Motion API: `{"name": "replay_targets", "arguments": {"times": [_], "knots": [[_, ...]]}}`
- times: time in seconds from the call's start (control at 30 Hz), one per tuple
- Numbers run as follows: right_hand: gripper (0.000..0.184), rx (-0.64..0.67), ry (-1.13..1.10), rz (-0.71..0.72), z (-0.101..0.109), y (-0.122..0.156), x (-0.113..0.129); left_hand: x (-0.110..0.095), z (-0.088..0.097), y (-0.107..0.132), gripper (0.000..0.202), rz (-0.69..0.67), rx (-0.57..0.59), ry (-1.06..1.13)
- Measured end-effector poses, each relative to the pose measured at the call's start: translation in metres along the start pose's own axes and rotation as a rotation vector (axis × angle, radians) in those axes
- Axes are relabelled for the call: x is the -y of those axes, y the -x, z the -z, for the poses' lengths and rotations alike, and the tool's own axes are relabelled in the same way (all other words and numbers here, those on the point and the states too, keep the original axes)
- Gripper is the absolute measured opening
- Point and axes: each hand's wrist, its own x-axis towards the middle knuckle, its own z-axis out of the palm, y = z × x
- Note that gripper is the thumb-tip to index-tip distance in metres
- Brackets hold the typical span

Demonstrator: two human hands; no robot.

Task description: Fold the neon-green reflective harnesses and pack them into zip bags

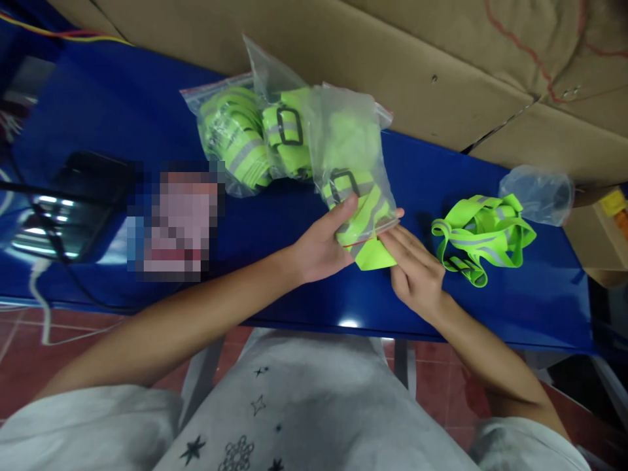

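A clear zip bag [350, 108] with a folded neon-yellow reflective strap [375, 255] and its black buckle inside is between my hands. My left hand [324, 245] grips the bag's left side near the mouth, thumb on top. At the mouth's right corner, my right hand [419, 268] has its fingers closed on the strap, part of which sticks out below the red seal line; some fingertips are hidden behind the bag. Right of my right hand, a loose tangled reflective strap [490, 232] lies on the blue table [289, 288].
Two filled bags, one with rolled straps [235, 140] and one with a buckled strap [289, 134], lie at the back left. An empty plastic bag [540, 193] and a cardboard box [596, 235] are at right. A black device [73, 203] with cables sits at left.
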Motion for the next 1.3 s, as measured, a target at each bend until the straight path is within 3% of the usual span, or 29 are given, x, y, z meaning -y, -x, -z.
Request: {"name": "replay_targets", "arguments": {"times": [0.17,0.3,0.43,0.6,0.73,0.8,1.03,1.17,1.3], "knots": [[0.065,0.02,0.117,0.038,-0.003,-0.001,0.01,0.005,-0.002,0.0,0.073,0.053,0.078,0.006],[0.066,0.126,0.322,0.001,-0.009,-0.008,0.013,0.016,-0.016,0.001,0.064,0.102,0.023,0.092],[0.069,0.191,0.353,-0.056,-0.005,-0.009,0.011,0.019,-0.027,0.003,0.058,0.124,-0.058,0.208],[0.082,0.057,0.356,0.019,0.008,-0.005,0.016,0.014,-0.027,0.003,0.054,0.096,-0.076,0.274],[0.068,-0.032,0.383,0.137,0.015,-0.004,0.025,0.01,-0.023,0.003,0.053,0.1,-0.039,0.268],[0.07,0.021,0.373,0.125,0.014,-0.004,0.028,0.009,-0.022,0.003,0.052,0.117,-0.041,0.253],[0.105,0.238,0.415,-0.01,-0.007,-0.003,0.029,0.016,-0.026,0.004,0.047,0.18,-0.025,0.153],[0.108,0.27,0.389,-0.026,-0.009,-0.007,0.022,0.028,-0.026,0.001,0.041,0.21,0.045,0.138],[0.1,0.302,0.366,-0.013,0.004,-0.009,0.011,0.02,-0.024,0.003,0.058,0.161,0.116,-0.033]]}}
